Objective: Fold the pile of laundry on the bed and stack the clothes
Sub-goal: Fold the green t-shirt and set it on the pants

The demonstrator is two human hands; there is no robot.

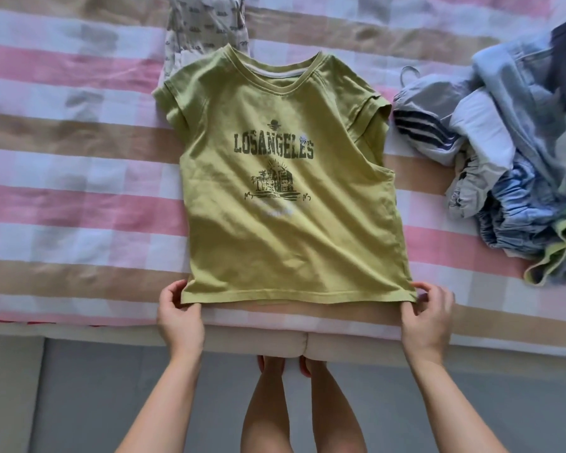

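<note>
An olive green T-shirt (285,223) with a dark "LOS ANGELES" print lies flat and face up on the bed, collar away from me, hem near the bed's front edge. My left hand (178,313) pinches the hem's left corner. My right hand (427,313) pinches the hem's right corner. The shirt's right sleeve is tucked partly inward. A pile of unfolded laundry (517,165), mostly light blue and grey pieces with a dark striped one, sits to the right of the shirt.
The bedspread (79,191) has pink, white and tan stripes. A pale patterned garment (206,27) lies beyond the shirt's collar, partly under it. The bed's front edge (111,335) runs just below my hands, with grey floor (95,403) and my legs beneath.
</note>
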